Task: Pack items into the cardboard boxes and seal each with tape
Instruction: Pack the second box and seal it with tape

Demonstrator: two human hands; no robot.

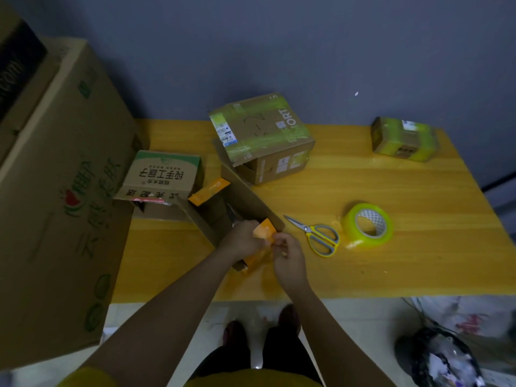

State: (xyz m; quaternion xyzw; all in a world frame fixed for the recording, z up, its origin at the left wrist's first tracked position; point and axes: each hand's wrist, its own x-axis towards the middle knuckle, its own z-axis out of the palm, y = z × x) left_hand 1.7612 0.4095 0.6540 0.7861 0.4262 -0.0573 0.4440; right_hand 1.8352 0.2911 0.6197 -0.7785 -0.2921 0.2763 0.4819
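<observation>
Here, both hands work at the near end of a long open cardboard box (223,216) that lies diagonally on the yellow desk (391,261). The left hand (243,238) has its grip curled around an orange packet (264,230) at the box's near end; the right hand (287,258) pinches the same packet from the right side, fingers bent toward the left hand. A second orange packet (209,191) protrudes from the far end of the open box. More orange material shows beneath the hands at the box's near corner; its form cannot be told. To the right of the box, apart from it, lie scissors with yellow and grey handles (318,236), blades pointing toward the box. Just beside the scissors, further right, a roll of clear tape (368,224) rests on the desk. Behind the open box stands a taped carton (262,135) with one flap lifted. At the far right of the desk sits a small sealed parcel (402,138) wrapped in tape. At the left, a printed box (164,171) lies beside a large carton (61,191) with green lettering. A dark bag (438,356) sits on the floor at lower right.
</observation>
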